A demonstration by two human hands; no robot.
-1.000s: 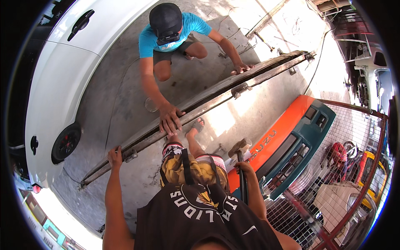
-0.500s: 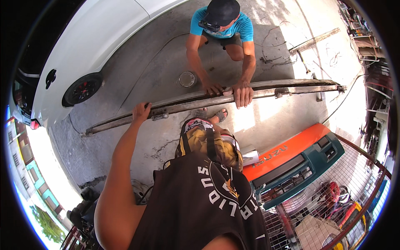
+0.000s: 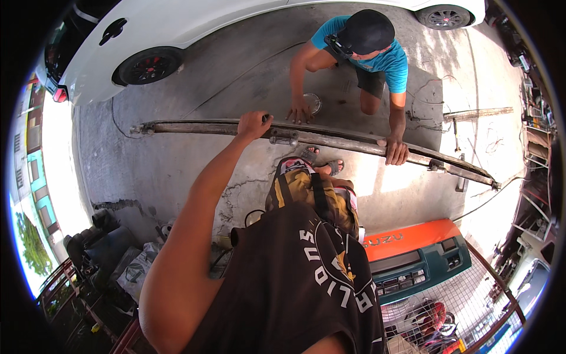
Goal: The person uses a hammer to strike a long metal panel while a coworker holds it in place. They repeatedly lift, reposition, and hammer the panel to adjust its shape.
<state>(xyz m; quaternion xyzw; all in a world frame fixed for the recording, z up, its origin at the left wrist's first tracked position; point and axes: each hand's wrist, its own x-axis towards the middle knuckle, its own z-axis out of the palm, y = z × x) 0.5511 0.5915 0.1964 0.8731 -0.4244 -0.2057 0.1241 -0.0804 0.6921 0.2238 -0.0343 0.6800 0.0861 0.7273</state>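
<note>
A long, worn metal beam (image 3: 348,140) runs across the view just beyond my sandalled feet (image 3: 333,167). It has a dark channel along its length and a small bracket (image 3: 284,138) on its near side. My left hand (image 3: 253,125) is closed at the beam, left of that bracket. A small dark piece shows at the top of the fist; what it is, I cannot tell. My right hand is out of view. Across from me a crouching person in a blue shirt grips the beam with one hand (image 3: 397,151). Their other hand (image 3: 299,110) reaches down by a round metal lid or dish (image 3: 312,104).
A white car (image 3: 194,23) stands on the far left side. Near my right are an orange and green vehicle panel (image 3: 421,259) and a wire mesh rack (image 3: 471,295). Dark containers (image 3: 112,251) sit at lower left. Another bar (image 3: 479,114) and thin cables lie on the concrete floor.
The whole view has turned. My left hand keeps its place along the beam. The other person has taken one hand off the beam and moved it toward the round metal thing.
</note>
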